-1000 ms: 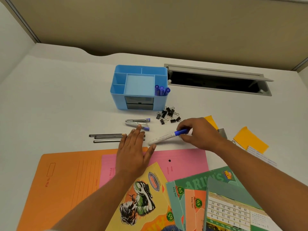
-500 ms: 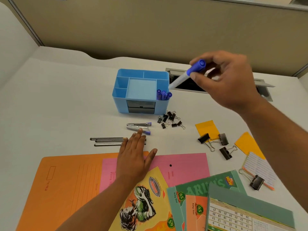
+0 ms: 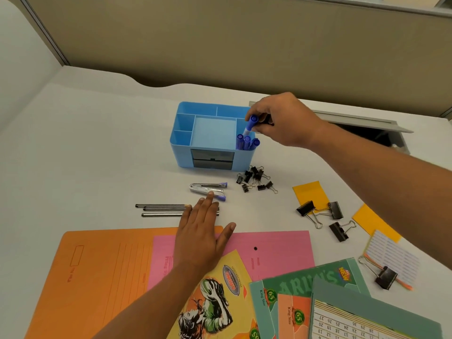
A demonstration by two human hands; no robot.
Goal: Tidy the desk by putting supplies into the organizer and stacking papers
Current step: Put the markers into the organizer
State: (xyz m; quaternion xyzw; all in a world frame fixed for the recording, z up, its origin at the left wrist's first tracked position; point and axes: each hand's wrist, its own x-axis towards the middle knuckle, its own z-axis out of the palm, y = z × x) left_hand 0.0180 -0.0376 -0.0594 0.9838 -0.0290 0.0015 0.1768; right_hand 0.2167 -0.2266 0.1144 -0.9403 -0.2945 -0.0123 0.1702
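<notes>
A light blue desk organizer (image 3: 184, 145) stands mid-desk with three blue-capped markers (image 3: 247, 142) upright in its right compartment. My right hand (image 3: 283, 121) pinches a fourth blue-capped marker (image 3: 250, 126) by its cap end, its white barrel dipping into that same compartment. My left hand (image 3: 200, 231) lies flat with straight fingers across the edge of the pink folder (image 3: 274, 250) and the orange folder (image 3: 97, 272), fingertips over three dark pens (image 3: 161, 210) and near a metal staple remover (image 3: 208, 188).
Small black binder clips (image 3: 255, 178) lie in a heap right of the organizer. Larger binder clips (image 3: 318, 212), yellow sticky notes (image 3: 309, 192) and a clipped lined pad (image 3: 391, 260) lie at right. Notebooks (image 3: 318, 302) overlap at the front. A cable slot (image 3: 367, 128) opens behind.
My right hand picked the marker off the desk, lifted it, and has now lowered it tip-down into the organizer's right compartment. My left hand has stayed put.
</notes>
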